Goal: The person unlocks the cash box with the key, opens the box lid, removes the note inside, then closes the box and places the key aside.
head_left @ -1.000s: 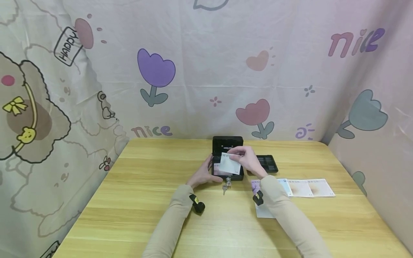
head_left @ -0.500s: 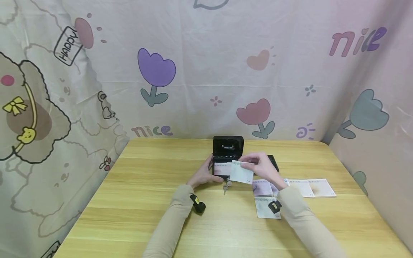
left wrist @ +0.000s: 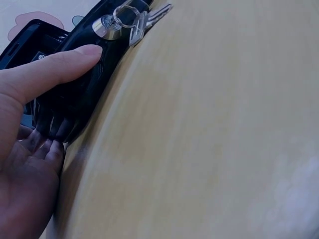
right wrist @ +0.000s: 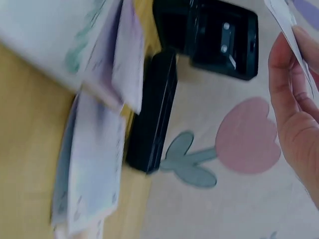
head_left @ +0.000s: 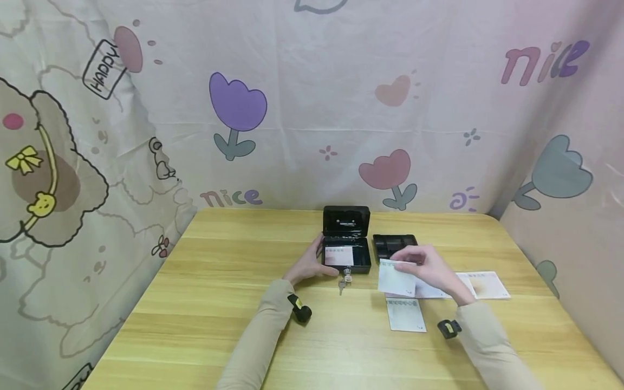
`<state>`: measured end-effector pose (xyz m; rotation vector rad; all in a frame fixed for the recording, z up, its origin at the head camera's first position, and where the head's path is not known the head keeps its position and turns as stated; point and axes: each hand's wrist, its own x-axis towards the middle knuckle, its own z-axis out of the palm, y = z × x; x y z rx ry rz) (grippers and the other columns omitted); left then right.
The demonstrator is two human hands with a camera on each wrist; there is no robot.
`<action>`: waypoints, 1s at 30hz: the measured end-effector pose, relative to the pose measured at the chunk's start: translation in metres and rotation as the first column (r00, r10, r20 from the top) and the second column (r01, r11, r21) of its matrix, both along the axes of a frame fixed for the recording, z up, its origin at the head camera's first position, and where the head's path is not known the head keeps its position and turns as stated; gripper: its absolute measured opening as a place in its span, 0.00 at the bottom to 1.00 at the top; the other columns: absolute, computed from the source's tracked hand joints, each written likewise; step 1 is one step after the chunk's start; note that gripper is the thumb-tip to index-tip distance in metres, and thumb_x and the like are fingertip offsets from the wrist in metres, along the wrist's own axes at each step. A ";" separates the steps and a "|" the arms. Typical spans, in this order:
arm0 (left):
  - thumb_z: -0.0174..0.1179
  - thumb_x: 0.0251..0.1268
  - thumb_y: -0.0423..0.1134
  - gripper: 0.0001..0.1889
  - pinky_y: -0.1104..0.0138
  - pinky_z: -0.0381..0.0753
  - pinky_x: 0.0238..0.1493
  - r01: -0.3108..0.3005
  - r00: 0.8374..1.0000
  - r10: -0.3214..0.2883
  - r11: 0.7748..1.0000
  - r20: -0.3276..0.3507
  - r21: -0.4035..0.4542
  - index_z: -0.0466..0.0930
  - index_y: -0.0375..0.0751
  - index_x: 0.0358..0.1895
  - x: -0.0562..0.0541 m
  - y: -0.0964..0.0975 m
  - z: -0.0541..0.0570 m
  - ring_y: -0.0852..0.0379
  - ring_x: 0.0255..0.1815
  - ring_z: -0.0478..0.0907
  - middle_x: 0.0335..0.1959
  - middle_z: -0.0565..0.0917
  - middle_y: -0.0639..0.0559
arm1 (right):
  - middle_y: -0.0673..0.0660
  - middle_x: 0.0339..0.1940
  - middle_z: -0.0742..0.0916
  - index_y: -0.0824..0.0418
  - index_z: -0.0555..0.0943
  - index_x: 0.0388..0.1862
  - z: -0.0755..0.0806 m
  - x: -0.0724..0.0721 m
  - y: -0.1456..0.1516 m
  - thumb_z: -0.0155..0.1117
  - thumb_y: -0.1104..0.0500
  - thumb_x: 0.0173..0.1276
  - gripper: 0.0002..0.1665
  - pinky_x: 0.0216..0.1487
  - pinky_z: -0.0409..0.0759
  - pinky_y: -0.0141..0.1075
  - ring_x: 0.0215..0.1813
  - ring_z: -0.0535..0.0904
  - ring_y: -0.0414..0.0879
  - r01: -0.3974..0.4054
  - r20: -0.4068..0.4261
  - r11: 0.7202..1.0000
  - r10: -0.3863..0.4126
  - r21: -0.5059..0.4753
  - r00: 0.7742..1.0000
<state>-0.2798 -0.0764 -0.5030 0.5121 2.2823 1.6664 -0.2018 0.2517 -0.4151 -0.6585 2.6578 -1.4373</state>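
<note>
A small black cash box (head_left: pixel 358 269) stands with its lid raised, a pale pinkish banknote (head_left: pixel 338 255) lying inside on the left. My left hand (head_left: pixel 309 265) grips the box's left front corner; in the left wrist view the thumb (left wrist: pixel 55 69) lies over the front edge and the fingers are against the side. Keys (head_left: pixel 342 284) hang from the front lock. To the right, my right hand (head_left: pixel 431 268) pinches a pale greenish banknote (head_left: pixel 396 279) above the notes on the table. In the right wrist view this note (right wrist: pixel 286 20) shows edge-on between thumb and fingers.
A black compartment tray (head_left: pixel 382 250) sits right of the box, partly behind the right hand. Purplish notes (head_left: pixel 429 292) and beige notes (head_left: pixel 489 284) lie in a row on the table, with a greenish note (head_left: pixel 406 317) in front. A patterned cloth hangs behind.
My right hand has carried the greenish banknote from over the cash box to the right, over the row of notes. The left hand stays on the box.
</note>
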 end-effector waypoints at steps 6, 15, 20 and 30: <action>0.80 0.43 0.35 0.68 0.51 0.47 0.84 -0.001 1.000 0.001 1.000 0.004 0.008 0.34 0.34 0.82 0.001 0.001 0.002 0.38 0.84 0.46 0.84 0.41 0.37 | 0.58 0.41 0.90 0.63 0.87 0.45 -0.004 0.010 0.029 0.69 0.62 0.66 0.09 0.42 0.84 0.27 0.40 0.83 0.32 -0.007 0.000 0.999 0.007 0.046 1.000; 0.80 0.43 0.36 0.68 0.51 0.47 0.85 -0.001 1.000 0.001 1.000 0.001 -0.001 0.34 0.35 0.82 -0.001 0.001 0.001 0.39 0.84 0.46 0.84 0.41 0.38 | 0.49 0.37 0.89 0.62 0.86 0.40 -0.017 0.017 0.068 0.69 0.65 0.66 0.05 0.42 0.82 0.25 0.40 0.81 0.30 0.030 0.003 0.995 -0.031 0.095 1.000; 0.80 0.44 0.36 0.69 0.51 0.46 0.85 -0.005 1.000 0.005 1.000 0.015 -0.015 0.34 0.36 0.82 0.001 0.001 0.002 0.40 0.84 0.44 0.84 0.40 0.39 | 0.52 0.37 0.89 0.62 0.86 0.39 -0.020 0.018 0.079 0.69 0.64 0.65 0.05 0.44 0.81 0.25 0.40 0.81 0.29 0.003 0.035 0.989 -0.009 0.150 0.999; 0.79 0.45 0.34 0.68 0.51 0.46 0.85 -0.006 1.000 0.006 1.000 0.009 -0.001 0.34 0.35 0.82 0.003 0.000 0.003 0.38 0.84 0.44 0.84 0.40 0.38 | 0.53 0.34 0.88 0.63 0.85 0.36 -0.031 0.021 0.089 0.69 0.66 0.63 0.03 0.43 0.81 0.24 0.37 0.81 0.30 -0.084 0.054 0.982 0.075 0.168 0.996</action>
